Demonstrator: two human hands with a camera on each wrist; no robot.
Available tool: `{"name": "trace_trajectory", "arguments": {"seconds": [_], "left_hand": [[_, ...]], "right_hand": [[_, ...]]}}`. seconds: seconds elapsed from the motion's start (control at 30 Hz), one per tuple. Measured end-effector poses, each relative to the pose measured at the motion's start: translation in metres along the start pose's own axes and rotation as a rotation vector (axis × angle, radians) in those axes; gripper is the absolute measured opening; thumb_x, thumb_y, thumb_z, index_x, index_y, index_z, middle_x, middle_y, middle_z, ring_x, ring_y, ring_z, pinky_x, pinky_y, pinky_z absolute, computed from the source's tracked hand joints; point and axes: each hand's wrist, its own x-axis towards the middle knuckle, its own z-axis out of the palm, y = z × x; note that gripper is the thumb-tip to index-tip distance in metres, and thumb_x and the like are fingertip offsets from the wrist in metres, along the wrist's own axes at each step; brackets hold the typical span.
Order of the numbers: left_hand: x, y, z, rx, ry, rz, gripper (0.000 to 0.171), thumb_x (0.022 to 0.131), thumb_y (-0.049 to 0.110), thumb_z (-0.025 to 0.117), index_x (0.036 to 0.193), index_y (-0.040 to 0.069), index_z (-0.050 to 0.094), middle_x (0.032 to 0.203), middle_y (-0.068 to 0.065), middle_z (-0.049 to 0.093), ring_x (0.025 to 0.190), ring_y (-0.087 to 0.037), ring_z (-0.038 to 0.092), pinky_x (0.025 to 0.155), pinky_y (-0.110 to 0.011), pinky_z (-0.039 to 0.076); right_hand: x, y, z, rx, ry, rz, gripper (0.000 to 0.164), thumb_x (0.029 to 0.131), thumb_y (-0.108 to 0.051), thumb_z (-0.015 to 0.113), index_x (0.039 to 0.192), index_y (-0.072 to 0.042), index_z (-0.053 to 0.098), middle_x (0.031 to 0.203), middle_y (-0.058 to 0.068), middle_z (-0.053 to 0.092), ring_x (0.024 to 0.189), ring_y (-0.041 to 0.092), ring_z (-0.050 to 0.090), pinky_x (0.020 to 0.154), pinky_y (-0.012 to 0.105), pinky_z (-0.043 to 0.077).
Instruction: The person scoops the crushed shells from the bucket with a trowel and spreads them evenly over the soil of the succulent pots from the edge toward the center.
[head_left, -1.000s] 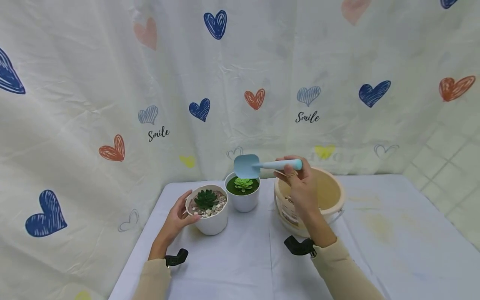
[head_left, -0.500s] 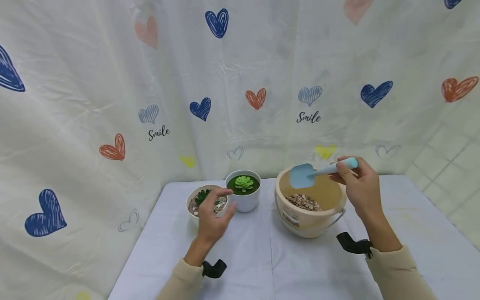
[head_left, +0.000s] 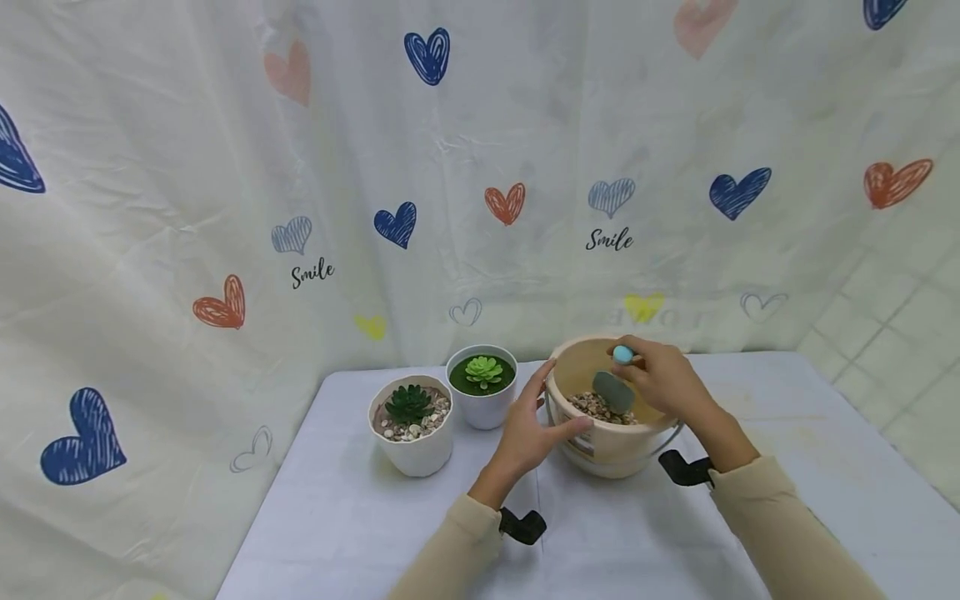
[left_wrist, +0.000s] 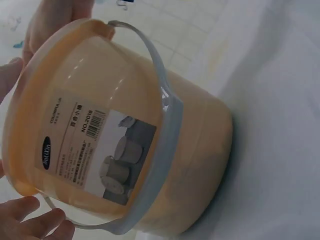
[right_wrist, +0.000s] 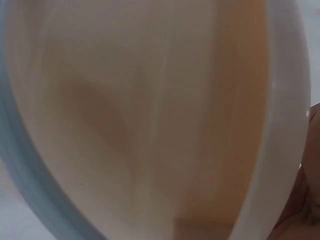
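My right hand (head_left: 663, 379) grips a small blue garden trowel (head_left: 613, 390) by its handle. Its blade dips into the beige bucket (head_left: 611, 450), at a heap of mixed pebbles (head_left: 592, 406). At the bucket's left side, my left hand (head_left: 525, 429) spreads its thumb and fingers along the rim. The left wrist view has the labelled wall of the bucket (left_wrist: 195, 130), with fingers (left_wrist: 30, 220) beside the rim. In the right wrist view the bucket wall (right_wrist: 125, 125) fills most of the picture; the trowel is hidden there.
Left of the bucket stand a white pot (head_left: 412, 454) with a dark green succulent (head_left: 408, 404) and pebbles, and another white pot (head_left: 483, 411) with a light green succulent (head_left: 483, 371). White cloth covers the table (head_left: 337, 517). A heart-patterned curtain (head_left: 450, 125) hangs behind.
My left hand has left the pot with the dark succulent and moved right to the bucket. My right hand first carried the trowel right, then lowered its blade into the bucket.
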Motion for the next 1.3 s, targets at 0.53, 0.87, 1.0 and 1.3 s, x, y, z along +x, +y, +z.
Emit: {"name": "trace_trajectory", "arguments": {"seconds": [0.53, 0.87, 1.0, 1.3], "left_hand": [[0.0, -0.012, 0.015, -0.221, 0.003, -0.066, 0.09, 0.078, 0.052, 0.074, 0.15, 0.042, 0.021, 0.154, -0.002, 0.036, 0.142, -0.024, 0.037, 0.114, -0.046, 0.032], [0.0, -0.017, 0.016, -0.256, 0.014, -0.047, 0.09, 0.078, 0.051, 0.075, 0.15, 0.043, 0.021, 0.154, 0.002, 0.037, 0.141, -0.023, 0.037, 0.114, -0.05, 0.031], [0.001, -0.016, 0.017, -0.278, 0.021, -0.046, 0.092, 0.077, 0.05, 0.076, 0.15, 0.04, 0.021, 0.153, 0.001, 0.039, 0.14, -0.025, 0.039, 0.113, -0.05, 0.031], [0.002, -0.019, 0.022, -0.286, 0.0, -0.063, 0.096, 0.076, 0.051, 0.076, 0.151, 0.041, 0.016, 0.155, 0.006, 0.037, 0.141, -0.024, 0.038, 0.115, -0.051, 0.028]], "right_hand": [[0.006, 0.008, 0.012, 0.069, 0.027, 0.061, 0.023, 0.095, -0.026, 0.06, 0.113, -0.012, 0.062, 0.104, 0.016, 0.069, 0.084, 0.029, 0.071, 0.069, 0.042, 0.055], [0.01, 0.01, 0.015, 0.27, -0.018, 0.23, 0.039, 0.097, -0.04, 0.054, 0.117, -0.007, 0.058, 0.111, 0.022, 0.064, 0.09, 0.032, 0.07, 0.073, 0.036, 0.058], [0.009, 0.01, 0.014, 0.268, -0.024, 0.26, 0.042, 0.096, -0.044, 0.053, 0.114, -0.007, 0.058, 0.11, 0.021, 0.064, 0.088, 0.029, 0.07, 0.074, 0.037, 0.058], [0.007, 0.011, 0.008, 0.292, -0.07, 0.28, 0.046, 0.098, -0.044, 0.05, 0.118, -0.003, 0.056, 0.113, 0.023, 0.062, 0.088, 0.028, 0.07, 0.074, 0.036, 0.058]]}}
